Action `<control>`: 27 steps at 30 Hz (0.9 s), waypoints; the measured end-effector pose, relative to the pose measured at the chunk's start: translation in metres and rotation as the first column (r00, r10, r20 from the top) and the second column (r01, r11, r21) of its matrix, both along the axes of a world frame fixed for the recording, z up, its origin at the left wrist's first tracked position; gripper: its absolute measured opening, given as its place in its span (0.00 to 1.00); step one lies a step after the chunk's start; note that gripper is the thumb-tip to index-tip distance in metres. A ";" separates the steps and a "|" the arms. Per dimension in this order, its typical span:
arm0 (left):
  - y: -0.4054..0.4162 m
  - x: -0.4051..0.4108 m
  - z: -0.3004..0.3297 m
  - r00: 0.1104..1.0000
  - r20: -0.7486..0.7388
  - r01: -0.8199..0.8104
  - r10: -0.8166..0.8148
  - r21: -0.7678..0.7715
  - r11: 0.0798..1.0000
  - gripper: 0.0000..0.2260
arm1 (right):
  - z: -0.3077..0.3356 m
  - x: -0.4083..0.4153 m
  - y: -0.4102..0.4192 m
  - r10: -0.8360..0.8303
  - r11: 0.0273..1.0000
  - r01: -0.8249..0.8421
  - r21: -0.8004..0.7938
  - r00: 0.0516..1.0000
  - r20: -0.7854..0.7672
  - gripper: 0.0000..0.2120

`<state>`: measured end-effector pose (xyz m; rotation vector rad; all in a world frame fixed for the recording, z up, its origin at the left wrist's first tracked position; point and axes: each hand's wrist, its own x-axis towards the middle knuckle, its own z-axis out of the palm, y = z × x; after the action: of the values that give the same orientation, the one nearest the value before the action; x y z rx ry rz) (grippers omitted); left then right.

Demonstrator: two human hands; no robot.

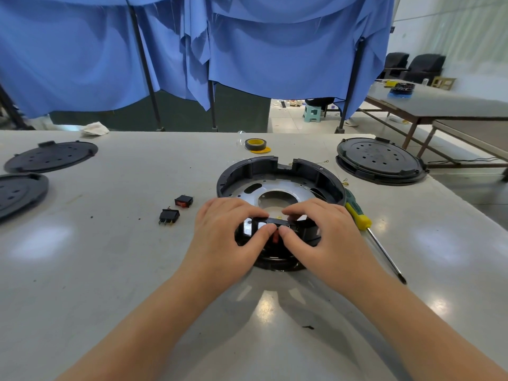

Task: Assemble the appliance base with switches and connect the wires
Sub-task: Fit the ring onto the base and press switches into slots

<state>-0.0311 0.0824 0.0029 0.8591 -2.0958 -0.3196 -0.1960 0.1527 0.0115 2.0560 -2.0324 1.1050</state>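
1. Head view, centre: the appliance base (280,185), a black ring with a metal plate inside, lies on the table (110,270), its near wall facing the person
2. Left hand (228,229) and right hand (324,229) both pinch a rocker switch (275,237), red part showing between the thumbs, at the near wall; fingers behind, thumbs in front
3. Two spare switches (176,210) lie left of the base, apart from it
4. A yellow-handled screwdriver (362,218) lies just right of the base; a tape roll (255,144) sits beyond; black covers (380,160) rest far right and left
5. Judged step: seating the switch. Press squarely with both thumbs, keep it level, brace the wall from behind
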 end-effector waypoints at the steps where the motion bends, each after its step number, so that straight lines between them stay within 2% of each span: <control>1: -0.001 0.000 0.000 1.000 -0.006 -0.006 0.006 0.002 1.000 0.11 | 0.000 0.000 0.000 -0.001 1.000 0.001 -0.008 1.000 0.004 0.15; 5: -0.001 -0.002 -0.002 1.000 -0.029 -0.009 0.009 -0.005 1.000 0.11 | 0.001 0.000 0.001 0.017 0.999 -0.016 -0.028 1.000 0.010 0.13; 8: -0.002 0.001 -0.001 1.000 -0.027 -0.002 0.001 -0.045 0.999 0.15 | 0.001 -0.003 0.001 0.032 0.999 -0.032 -0.024 0.999 0.010 0.10; 10: -0.010 0.008 0.000 0.998 -0.038 -0.057 0.055 -0.044 0.997 0.19 | 0.000 -0.005 0.002 0.037 0.999 -0.037 -0.007 0.999 0.013 0.09; 12: -0.023 0.018 0.002 0.982 -0.049 -0.184 0.183 -0.008 0.983 0.20 | -0.001 -0.006 0.002 0.038 0.999 -0.038 -0.001 0.999 0.010 0.10; 14: -0.039 0.029 -0.002 0.938 0.033 -0.345 0.344 0.031 0.938 0.18 | -0.001 -0.006 0.002 0.045 0.999 -0.045 -0.004 0.999 0.009 0.10; 16: -0.051 0.038 -0.009 0.863 0.233 -0.480 0.448 0.101 0.872 0.21 | -0.002 -0.006 0.002 0.053 0.999 -0.053 -0.003 0.999 0.013 0.11; 18: -0.058 0.044 -0.018 0.776 0.451 -0.562 0.442 0.177 0.808 0.23 | -0.002 -0.007 0.002 0.060 0.998 -0.060 -0.003 0.998 0.013 0.11; 20: -0.060 0.046 -0.022 0.717 0.577 -0.597 0.391 0.219 0.772 0.23 | -0.002 -0.007 0.002 0.062 0.998 -0.062 -0.007 0.998 0.012 0.11; 23: -0.060 0.045 -0.022 0.702 0.595 -0.592 0.392 0.181 0.786 0.20 | -0.002 -0.007 0.001 0.060 0.998 -0.060 -0.006 0.998 0.007 0.10; 27: -0.056 0.041 -0.020 0.742 0.561 -0.521 0.368 0.136 0.843 0.18 | -0.002 -0.008 0.001 0.065 0.998 -0.066 -0.008 0.998 -0.002 0.10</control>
<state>0.0096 0.0262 -0.0171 1.7600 -2.2480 -0.1322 -0.2038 0.1539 0.0099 2.1335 -1.9698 1.1185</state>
